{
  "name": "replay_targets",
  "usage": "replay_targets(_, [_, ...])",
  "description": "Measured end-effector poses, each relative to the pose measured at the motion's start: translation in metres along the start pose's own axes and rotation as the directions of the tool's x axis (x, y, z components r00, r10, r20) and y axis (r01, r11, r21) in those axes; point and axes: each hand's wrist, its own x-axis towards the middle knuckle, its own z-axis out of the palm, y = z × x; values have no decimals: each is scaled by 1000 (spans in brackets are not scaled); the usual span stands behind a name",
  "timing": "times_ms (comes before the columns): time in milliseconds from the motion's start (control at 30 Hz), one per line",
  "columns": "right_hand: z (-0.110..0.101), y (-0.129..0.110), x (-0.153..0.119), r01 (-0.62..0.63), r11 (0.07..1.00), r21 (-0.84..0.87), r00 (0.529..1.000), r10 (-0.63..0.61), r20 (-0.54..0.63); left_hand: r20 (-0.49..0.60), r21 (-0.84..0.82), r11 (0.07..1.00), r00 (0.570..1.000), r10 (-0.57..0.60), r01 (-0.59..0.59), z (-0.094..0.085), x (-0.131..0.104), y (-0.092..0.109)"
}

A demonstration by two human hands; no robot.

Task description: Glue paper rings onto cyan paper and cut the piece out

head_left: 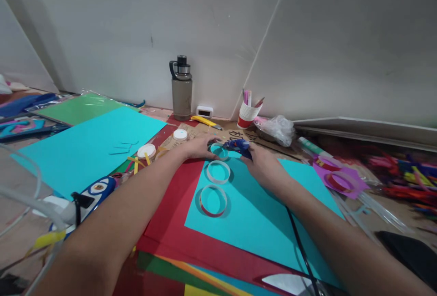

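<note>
Three rings stand in a line on a turquoise sheet (252, 214): a far ring (219, 151), a middle white ring (218, 172) and a near ring (213, 201) with red on its lower edge. My left hand (202, 145) has its fingers curled round the left side of the far ring. In my right hand (257, 157) is a dark blue tool (239, 145), its front end pointing at the far ring. A black cord (300, 241) runs from below the right forearm toward the near edge.
Behind stand a bottle (182, 95), a yellow cutter (205, 122) and a stack of cups (248, 114) with pens. Scissors (290, 282) lie at the near edge. White lids (146, 151), a blue and white device (99, 191) and cables are left. Purple paper (341, 180) is right.
</note>
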Motion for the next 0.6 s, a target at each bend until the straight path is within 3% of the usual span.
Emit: replay_targets(600, [0, -3, -3, 49, 996, -78, 998, -52, -36, 18, 42, 999, 1000, 17, -17, 1, 2, -1])
